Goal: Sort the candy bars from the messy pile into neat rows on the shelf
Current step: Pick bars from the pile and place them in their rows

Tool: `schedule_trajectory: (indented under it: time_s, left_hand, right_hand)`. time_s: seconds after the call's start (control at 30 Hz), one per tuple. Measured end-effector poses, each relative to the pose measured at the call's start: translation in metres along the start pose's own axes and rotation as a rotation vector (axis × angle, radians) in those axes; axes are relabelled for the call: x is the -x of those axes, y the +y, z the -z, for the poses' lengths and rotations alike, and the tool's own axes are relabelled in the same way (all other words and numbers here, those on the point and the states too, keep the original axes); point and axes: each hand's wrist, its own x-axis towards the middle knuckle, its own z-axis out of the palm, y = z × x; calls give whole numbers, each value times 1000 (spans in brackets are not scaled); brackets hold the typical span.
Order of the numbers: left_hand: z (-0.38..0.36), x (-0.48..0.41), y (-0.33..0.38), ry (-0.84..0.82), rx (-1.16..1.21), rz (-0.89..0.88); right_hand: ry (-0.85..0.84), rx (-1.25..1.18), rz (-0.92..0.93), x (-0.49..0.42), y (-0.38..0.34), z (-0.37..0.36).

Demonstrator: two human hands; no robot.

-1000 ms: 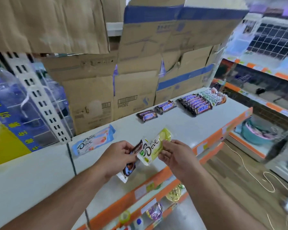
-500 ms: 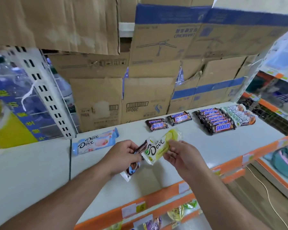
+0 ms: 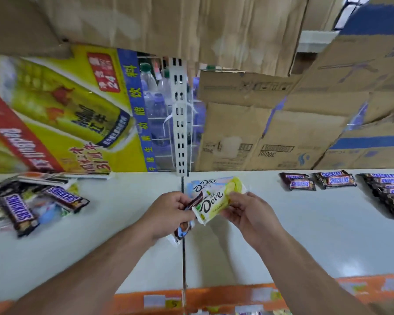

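Both hands are above the white shelf (image 3: 293,242), near the seam between its two boards. The right hand (image 3: 250,212) pinches the right end of the yellow-green Dove bar (image 3: 214,200); its fingers (image 3: 236,197) are curled around the wrapper edge. The left hand (image 3: 168,214) grips a dark-wrapped bar (image 3: 184,226), which hangs down under the palm. I cannot tell if the left thumb also touches the yellow-green bar.

Just behind the held bars a pale Dove bar (image 3: 200,183) lies flat on the shelf. I judge this is the start of a Dove row, and the yellow-green one goes beside it. The messy pile (image 3: 32,201) is well apart on the left, and the Snickers row (image 3: 391,194) is far on the right with two Snickers bars (image 3: 316,180) near it.

What can go wrong:
- The wrappers look smooth, and each bar is held only at one end, so one can slip out when the hands separate.
- The dark-wrapped bar hangs near the front edge; if it drops, it may fall off the shelf.
- If the bar is put down at an angle or on top of the pale one, the row will not be neat.
- The two bars are close together, so pulling one may drag the other.
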Motion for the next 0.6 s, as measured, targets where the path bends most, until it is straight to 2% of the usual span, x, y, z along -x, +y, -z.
schedule_trajectory:
  time_s: [0.2,0.37,0.6]
  left_hand:
    - [91,11,-40,114,-20,9]
    - [160,21,-66,265,-32,-15]
    - [210,30,-86,192,13,-11]
  right_hand:
    - [90,183,-33,-15,44,-84]
    - [199,196,-44,-28,75,-143]
    - [318,156,-44,-50,96,-186]
